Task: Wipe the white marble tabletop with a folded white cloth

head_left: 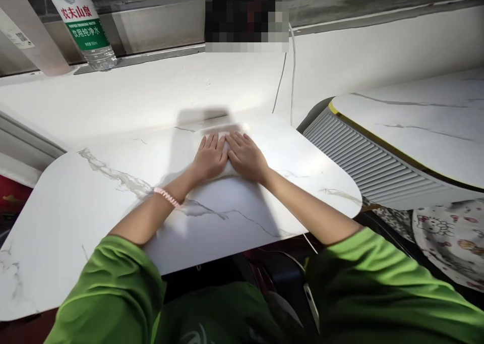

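My left hand lies palm down with fingers stretched out, near the back of a white marble-patterned table. Beside it, my right hand is also flat, its thumb side touching the left. Under both palms there is something white, mostly covered; it may be a folded cloth or tissue, but I cannot make out which. A pink coiled hair tie circles my left wrist. Both forearms reach forward from green sleeves.
A water bottle stands on the ledge at the back left. White cables run down the wall. To the right is another marble-patterned table with a ribbed side. A patterned cloth lies lower right.
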`<state>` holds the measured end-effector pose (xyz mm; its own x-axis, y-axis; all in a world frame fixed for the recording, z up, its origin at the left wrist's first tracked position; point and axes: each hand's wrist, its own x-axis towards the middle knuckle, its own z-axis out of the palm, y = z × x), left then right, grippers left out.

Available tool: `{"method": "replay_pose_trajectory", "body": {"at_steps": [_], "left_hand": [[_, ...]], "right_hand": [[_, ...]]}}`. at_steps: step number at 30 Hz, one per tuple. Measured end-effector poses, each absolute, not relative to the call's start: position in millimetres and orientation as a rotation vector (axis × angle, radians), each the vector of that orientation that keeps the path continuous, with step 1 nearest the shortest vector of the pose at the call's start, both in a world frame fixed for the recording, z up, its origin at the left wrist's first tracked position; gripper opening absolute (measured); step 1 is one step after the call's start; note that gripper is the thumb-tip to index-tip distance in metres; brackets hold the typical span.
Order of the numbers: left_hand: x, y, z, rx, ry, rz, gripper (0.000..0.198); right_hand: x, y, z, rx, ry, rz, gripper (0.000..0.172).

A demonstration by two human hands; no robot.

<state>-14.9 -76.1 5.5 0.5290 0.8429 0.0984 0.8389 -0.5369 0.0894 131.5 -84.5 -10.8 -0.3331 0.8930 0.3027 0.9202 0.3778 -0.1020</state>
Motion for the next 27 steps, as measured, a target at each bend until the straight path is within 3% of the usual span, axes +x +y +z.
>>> {"method": "replay_pose_trajectory", "body": {"at_steps": [7, 13, 18, 27], "left_hand": [[-56.3, -189.6, -0.3, 2.795, 1.331, 0.302, 0.059], [-68.9, -225.8, 11.2, 2.819, 1.354, 0.215, 0.059], [-70.0, -197.5, 15.0, 2.778, 1.476, 0.116, 0.057], [-82.9, -78.3, 10.3, 2.611, 1.655, 0.094, 0.055]], "right_hand": [[111.6, -205.4, -11.2, -1.412, -2.475, -0.216, 0.061], [98.7, -228.3, -5.3, -1.391, -2.508, -0.291, 0.056], [85.4, -197.8, -4.9, -1.437, -2.509, -0.206, 0.056], [56.9, -76.6, -5.7, -1.519, -2.474, -0.037, 0.057]]}}
